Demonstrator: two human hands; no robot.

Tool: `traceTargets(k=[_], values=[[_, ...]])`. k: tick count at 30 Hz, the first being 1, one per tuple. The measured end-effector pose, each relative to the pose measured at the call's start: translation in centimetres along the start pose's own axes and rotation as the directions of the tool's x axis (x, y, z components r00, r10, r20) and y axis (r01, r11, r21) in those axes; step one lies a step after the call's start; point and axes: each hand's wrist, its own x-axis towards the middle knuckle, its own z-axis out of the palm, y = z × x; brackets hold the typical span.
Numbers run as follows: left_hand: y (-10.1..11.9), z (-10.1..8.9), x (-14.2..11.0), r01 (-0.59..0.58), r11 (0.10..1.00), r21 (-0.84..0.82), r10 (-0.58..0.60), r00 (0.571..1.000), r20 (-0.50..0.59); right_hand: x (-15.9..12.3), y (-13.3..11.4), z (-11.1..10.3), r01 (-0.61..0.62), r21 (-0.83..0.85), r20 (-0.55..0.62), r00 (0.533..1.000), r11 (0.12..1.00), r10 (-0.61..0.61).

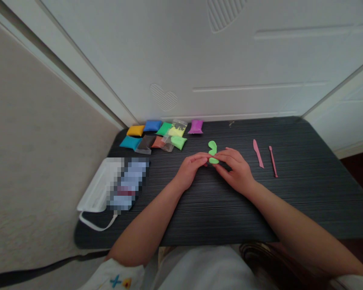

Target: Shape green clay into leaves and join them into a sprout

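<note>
Light green modelling clay [212, 148] is between my two hands, just above or on the dark tabletop. Its upper part curves like a hook, and a rounded lobe shows below the fingers. My left hand [191, 170] pinches it from the left, thumb and fingers close together. From the right, my right hand [237, 171] grips the clay, with the index finger across its middle and the thumb near the lower lobe. The fingers hide the part where the two pieces of green meet.
A pink plastic knife [258, 154] and a thin pink modelling stick [273, 161] lie at right. Several coloured clay packets [153, 126] line the back left, with a purple packet [196, 127] apart. A white mask [99, 187] and a blurred-out rectangular item [129, 185] lie left.
</note>
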Motion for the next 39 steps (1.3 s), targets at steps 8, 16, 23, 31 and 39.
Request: traceTargets(k=[8,16,23,31,39], values=[[0.3,0.5,-0.2,-0.004,0.996,0.093,0.005,1.000,-0.014,-0.1,-0.3,0.1,-0.013,0.000,0.021,1.000,1.000,0.013],[0.4,0.4,-0.2,-0.003,0.991,0.135,-0.003,0.999,0.042,-0.1,-0.2,0.3,0.021,0.002,0.026,0.999,1.000,-0.021],[0.4,0.4,-0.2,-0.006,0.988,0.156,0.001,1.000,0.031,-0.1,-0.1,0.5,0.013,0.002,0.024,1.000,1.000,-0.013],[0.1,0.4,-0.1,-0.048,0.990,0.136,0.060,0.994,-0.086,0.1,-0.6,-0.3,-0.059,0.016,0.020,0.998,0.998,0.058],[0.1,0.5,-0.3,-0.007,0.976,0.218,0.024,0.997,-0.077,0.0,0.0,-0.4,-0.077,-0.022,0.018,0.997,0.997,0.077]])
